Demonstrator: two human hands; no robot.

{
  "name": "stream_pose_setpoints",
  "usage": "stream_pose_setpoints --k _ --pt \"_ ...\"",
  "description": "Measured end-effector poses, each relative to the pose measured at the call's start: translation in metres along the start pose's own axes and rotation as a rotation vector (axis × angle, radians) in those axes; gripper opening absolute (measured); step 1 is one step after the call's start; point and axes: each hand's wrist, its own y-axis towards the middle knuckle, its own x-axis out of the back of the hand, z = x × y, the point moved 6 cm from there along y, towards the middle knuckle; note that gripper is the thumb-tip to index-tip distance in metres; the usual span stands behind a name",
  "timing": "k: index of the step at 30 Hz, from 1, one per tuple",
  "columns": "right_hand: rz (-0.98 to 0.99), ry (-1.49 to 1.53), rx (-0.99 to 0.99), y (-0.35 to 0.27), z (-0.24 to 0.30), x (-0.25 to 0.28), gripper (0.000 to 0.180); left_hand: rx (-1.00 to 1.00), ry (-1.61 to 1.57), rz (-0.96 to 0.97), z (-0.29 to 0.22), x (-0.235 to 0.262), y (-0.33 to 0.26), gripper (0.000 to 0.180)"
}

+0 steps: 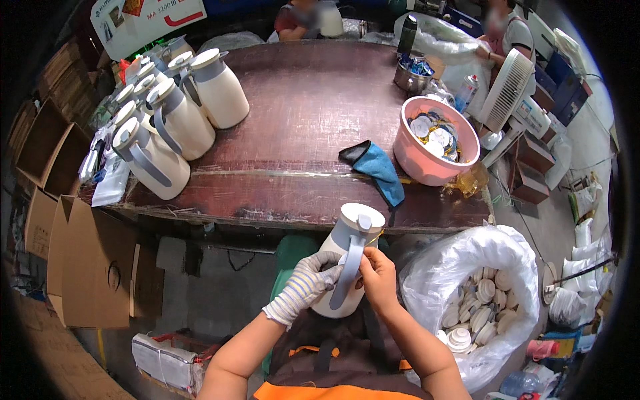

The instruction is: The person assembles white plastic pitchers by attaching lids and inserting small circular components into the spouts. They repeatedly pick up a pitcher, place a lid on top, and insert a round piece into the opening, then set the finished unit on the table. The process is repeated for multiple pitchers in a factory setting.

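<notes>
A white vacuum jug [341, 235] with a grey collar, lid lever and long handle stands upright in front of my body, just off the table's near edge. My left hand [308, 283], in a striped knit glove, is closed on the jug's left side by the handle [346, 280]. On the other side, my bare right hand [379, 280] pinches at the handle's upper part; what lies between its fingertips is hidden. A thin yellow cord [377, 237] shows beside the collar, just above the right fingers.
Several similar jugs [223, 93] stand at the table's left. A pink basin [407, 150] of round tags with yellow cords sits right, beside a blue cloth [379, 172]. Right of me, a plastic-lined container [427, 280] holds white lids. Cardboard boxes [93, 267] stand left.
</notes>
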Motion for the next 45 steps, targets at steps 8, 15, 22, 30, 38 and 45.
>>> stream_pose_setpoints --k 8,15,22,30,38,45 --pt "0.121 0.495 -0.086 0.002 0.009 0.033 0.026 -0.209 -0.194 -0.325 -0.036 0.017 -0.01 0.024" --pt "0.2 0.035 0.122 -0.004 0.078 0.013 0.027 -0.577 0.06 -0.297 -0.077 -0.004 -0.025 0.014" --pt "0.168 -0.589 0.624 -0.006 0.102 -0.008 0.037 -0.701 0.322 -0.209 -0.086 -0.021 -0.036 0.032" --pt "-0.114 -0.335 0.36 0.018 0.068 0.032 0.017 -0.08 -0.192 -0.038 -0.019 -0.029 -0.01 0.062" --pt "-0.055 0.022 0.094 0.001 -0.012 0.073 0.019 -0.135 -0.311 -0.275 -0.023 0.02 -0.03 0.038" --pt "0.003 0.035 0.094 -0.008 -0.023 0.076 0.013 -0.156 -0.263 -0.358 -0.038 0.03 -0.046 0.024"
